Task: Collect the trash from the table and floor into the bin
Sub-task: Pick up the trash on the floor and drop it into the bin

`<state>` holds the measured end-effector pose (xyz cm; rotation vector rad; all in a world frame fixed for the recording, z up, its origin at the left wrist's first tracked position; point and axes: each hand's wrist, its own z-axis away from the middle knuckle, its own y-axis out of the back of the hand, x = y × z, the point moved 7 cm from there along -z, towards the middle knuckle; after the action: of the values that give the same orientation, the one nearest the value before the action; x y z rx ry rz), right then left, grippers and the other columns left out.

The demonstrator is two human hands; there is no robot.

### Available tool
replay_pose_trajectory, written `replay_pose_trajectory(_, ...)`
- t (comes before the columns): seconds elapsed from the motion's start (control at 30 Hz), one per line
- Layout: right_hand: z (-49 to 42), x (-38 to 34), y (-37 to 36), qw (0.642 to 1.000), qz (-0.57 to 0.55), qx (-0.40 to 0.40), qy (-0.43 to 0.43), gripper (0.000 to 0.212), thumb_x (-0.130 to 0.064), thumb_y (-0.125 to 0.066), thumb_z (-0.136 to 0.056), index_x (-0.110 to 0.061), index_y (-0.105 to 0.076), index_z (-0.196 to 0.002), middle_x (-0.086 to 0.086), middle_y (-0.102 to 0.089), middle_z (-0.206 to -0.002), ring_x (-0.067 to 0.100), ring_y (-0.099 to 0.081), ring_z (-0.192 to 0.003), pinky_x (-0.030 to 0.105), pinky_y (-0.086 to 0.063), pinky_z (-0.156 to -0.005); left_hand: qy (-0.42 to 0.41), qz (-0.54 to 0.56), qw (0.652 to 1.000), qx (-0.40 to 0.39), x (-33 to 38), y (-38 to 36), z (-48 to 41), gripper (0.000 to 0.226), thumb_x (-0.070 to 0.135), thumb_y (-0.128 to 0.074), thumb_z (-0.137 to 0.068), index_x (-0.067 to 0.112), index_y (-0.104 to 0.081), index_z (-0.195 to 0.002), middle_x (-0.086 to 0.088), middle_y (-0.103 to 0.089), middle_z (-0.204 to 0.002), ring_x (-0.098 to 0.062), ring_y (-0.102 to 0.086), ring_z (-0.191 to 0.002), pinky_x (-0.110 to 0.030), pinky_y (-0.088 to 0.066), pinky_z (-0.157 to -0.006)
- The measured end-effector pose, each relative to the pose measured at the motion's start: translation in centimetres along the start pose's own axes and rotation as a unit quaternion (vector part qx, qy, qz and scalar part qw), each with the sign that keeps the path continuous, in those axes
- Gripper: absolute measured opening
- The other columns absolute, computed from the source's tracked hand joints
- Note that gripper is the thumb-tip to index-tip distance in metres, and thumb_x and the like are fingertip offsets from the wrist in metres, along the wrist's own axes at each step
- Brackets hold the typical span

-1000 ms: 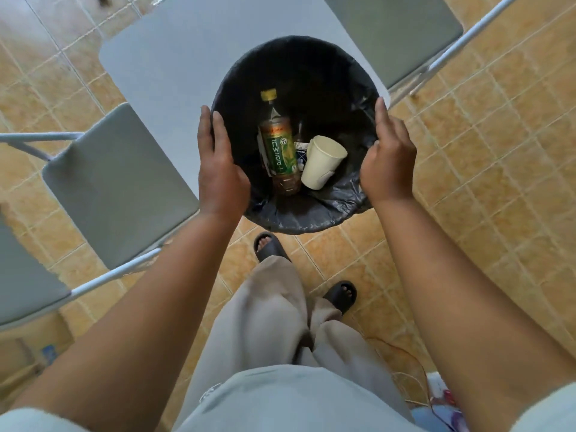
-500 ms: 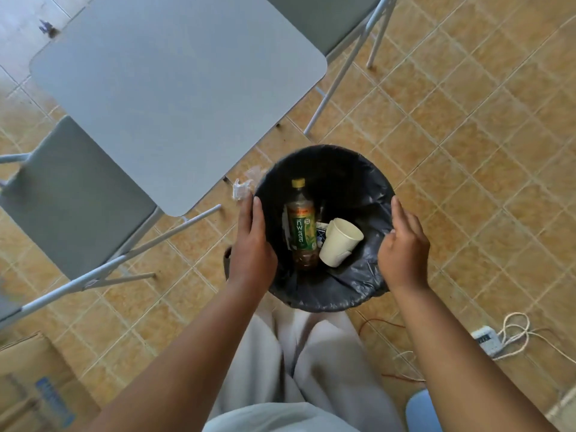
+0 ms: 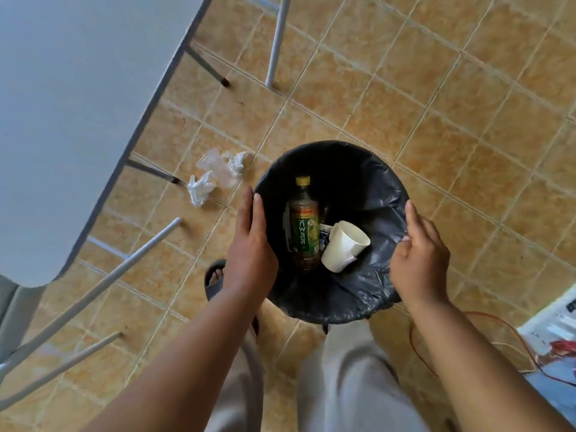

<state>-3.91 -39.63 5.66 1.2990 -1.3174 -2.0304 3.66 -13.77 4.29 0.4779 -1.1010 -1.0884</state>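
— What has moved?
— The bin (image 3: 378,185) has come away from the table (image 3: 78,104), which now sits off at my upper left. The trash beside it has come into full view: two crumpled tissues (image 3: 199,190) with a clear wrapper (image 3: 218,168) between them. Before, only one wad peeped past my fingertips.
— Anything readable inside?
— The bottle (image 3: 304,232) has a yellow cap and a green label with white Thai lettering. The print on the orange band above it is too small to read. A white cup (image 3: 344,246) lies on its side just right of the bottle.
— Your hands?
— My left hand (image 3: 251,244) lies flat on the bin's left rim, fingers straight and together. My right hand (image 3: 420,263) holds the right rim, thumb hooked over the black liner, fingers down the outside.
— Room around it?
— Open tiles (image 3: 467,135) beyond the bin and to its right. The tissues lie just left of it, near a table leg (image 3: 152,171). A red wire (image 3: 416,347) trails by my right forearm.
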Motion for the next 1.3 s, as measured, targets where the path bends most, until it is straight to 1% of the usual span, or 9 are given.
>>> replay_pose_trajectory(0.23, -7.3, 2.9, -7.8, 0.999, 0.021, 0.016, 0.036, 0.062, 0.020, -0.046, -0.082, 0.007, -0.048, -0.143, 0.031, -0.063, -0.115, 0.045, -0.063, -0.097, 0.036, -0.043, -0.086, -0.061, 0.013, 0.995, 0.072, -2.6, -4.8, -9.4, 0.082, -0.022, -0.038, -0.078, -0.004, -0.017, -0.155, -0.018, -0.007, -0.166, -0.031, -0.012, -0.153, 0.006, 0.001, -0.104)
replay_pose_trajectory(0.5, -16.4, 3.8, -10.9, 0.996, 0.025, 0.035, 0.083, 0.062, 0.009, -0.047, -0.085, 0.000, -0.047, -0.147, 0.029, -0.064, -0.109, 0.042, -0.061, -0.098, 0.031, -0.041, -0.081, -0.125, -0.013, 0.986, 0.106, -3.1, -6.1, -19.2, 0.080, -0.012, -0.040, -0.082, 0.002, -0.016, -0.157, -0.012, -0.007, -0.167, -0.028, -0.015, -0.151, 0.015, 0.001, -0.090)
replay_pose_trajectory(0.63, -20.3, 3.1, -11.4, 0.992, 0.036, 0.038, 0.118, 0.061, 0.008, -0.047, -0.086, -0.001, -0.047, -0.146, 0.030, -0.064, -0.119, 0.043, -0.061, -0.109, 0.038, -0.047, -0.094, -0.140, -0.005, 0.978, 0.155, -2.5, -5.0, -22.6, 0.077, -0.010, -0.040, -0.082, 0.002, -0.024, -0.156, -0.013, -0.014, -0.166, -0.028, -0.019, -0.151, 0.010, 0.001, -0.098)
replay_pose_trajectory(0.77, -23.1, 2.6, -12.1, 0.986, 0.064, 0.036, 0.151, 0.058, 0.003, -0.050, -0.091, -0.001, -0.043, -0.149, 0.031, -0.061, -0.120, 0.044, -0.057, -0.111, 0.038, -0.044, -0.090, -0.170, -0.028, 0.970, 0.171, -2.5, -3.9, -25.0, 0.075, -0.006, -0.042, -0.083, 0.005, -0.026, -0.156, -0.010, -0.016, -0.166, -0.029, -0.020, -0.151, -0.015, -0.010, -0.113)
replay_pose_trajectory(0.87, -23.8, 2.6, -12.6, 0.983, 0.088, 0.012, 0.160, 0.061, -0.014, -0.058, -0.097, -0.004, -0.037, -0.153, 0.027, -0.057, -0.125, 0.041, -0.054, -0.116, 0.037, -0.043, -0.092, -0.185, -0.030, 0.969, 0.163, -2.2, -3.3, -26.2, 0.073, -0.002, -0.043, -0.087, 0.007, -0.024, -0.157, -0.006, -0.014, -0.167, -0.026, -0.020, -0.151, -0.015, -0.010, -0.112)
replay_pose_trajectory(1.0, -23.9, 2.7, -12.9, 0.978, 0.128, -0.028, 0.162, 0.074, -0.035, -0.060, -0.097, -0.010, -0.025, -0.159, 0.017, -0.050, -0.139, 0.037, -0.048, -0.127, 0.037, -0.042, -0.097, -0.211, -0.057, 0.968, 0.124, -2.6, -3.9, -26.8, 0.074, 0.036, -0.040, -0.097, 0.013, -0.007, -0.160, 0.001, 0.008, -0.168, -0.018, -0.006, -0.154, -0.023, -0.010, -0.115)
replay_pose_trajectory(1.13, -23.5, 1.9, -13.2, 0.979, 0.120, -0.044, 0.159, 0.077, -0.036, -0.057, -0.099, -0.008, -0.017, -0.160, 0.007, -0.016, -0.167, 0.024, -0.021, -0.152, 0.029, -0.024, -0.115, -0.210, -0.057, 0.969, 0.119, -3.1, -4.0, -27.2, 0.078, 0.049, -0.038, -0.101, 0.018, 0.001, -0.160, 0.008, 0.016, -0.167, -0.015, 0.000, -0.154, -0.026, -0.012, -0.112)
replay_pose_trajectory(1.2, -23.3, 1.4, -13.7, 0.975, 0.122, -0.050, 0.176, 0.078, -0.034, -0.056, -0.100, -0.006, -0.014, -0.160, 0.002, 0.001, -0.170, 0.017, -0.005, -0.156, 0.026, -0.014, -0.119, -0.205, -0.060, 0.970, 0.117, -3.2, -4.1, -27.3, 0.079, 0.051, -0.037, -0.100, 0.019, 0.003, -0.160, 0.007, 0.016, -0.167, -0.015, 0.000, -0.154, -0.028, -0.013, -0.113)
replay_pose_trajectory(1.3, -23.4, 1.2, -14.4, 0.968, 0.135, -0.059, 0.202, 0.080, -0.035, -0.054, -0.101, -0.006, -0.010, -0.160, 0.002, 0.008, -0.169, 0.016, 0.006, -0.155, 0.030, -0.007, -0.123, -0.203, -0.066, 0.970, 0.117, -3.4, -4.3, -27.4, 0.082, 0.059, -0.032, -0.098, 0.020, 0.004, -0.160, 0.007, 0.015, -0.167, -0.015, -0.001, -0.154, -0.030, -0.016, -0.115)
